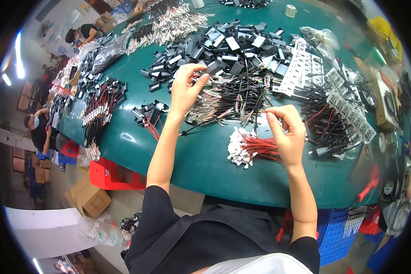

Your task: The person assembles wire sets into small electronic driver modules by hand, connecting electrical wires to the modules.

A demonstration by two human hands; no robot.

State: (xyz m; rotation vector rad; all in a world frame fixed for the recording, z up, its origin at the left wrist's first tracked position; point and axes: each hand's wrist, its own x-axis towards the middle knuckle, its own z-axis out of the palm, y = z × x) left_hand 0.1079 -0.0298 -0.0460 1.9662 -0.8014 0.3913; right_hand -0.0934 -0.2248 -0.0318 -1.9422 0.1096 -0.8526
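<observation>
My left hand [186, 89] is raised over the far part of the bench, thumb and fingers closed on a black plastic housing [215, 68]. Just behind it spreads a large heap of similar black housings [233, 43]. My right hand [287, 132] is pinched, its fingertips by the right end of a pile of black cables [228, 98] with bare light-coloured ends. Whatever lies between those fingertips is too small to name. Below the cables, a bundle of red wires [262, 148] with white connectors [241, 147] reaches under my right hand.
The green tabletop [196, 169] carries white perforated sheets [301, 68] and more black cables [324, 118] to the right. Further left lie a red-and-black wire bundle [98, 109] and a few housings [150, 112]. A red stool [112, 174] stands below the edge. Two people sit at far left.
</observation>
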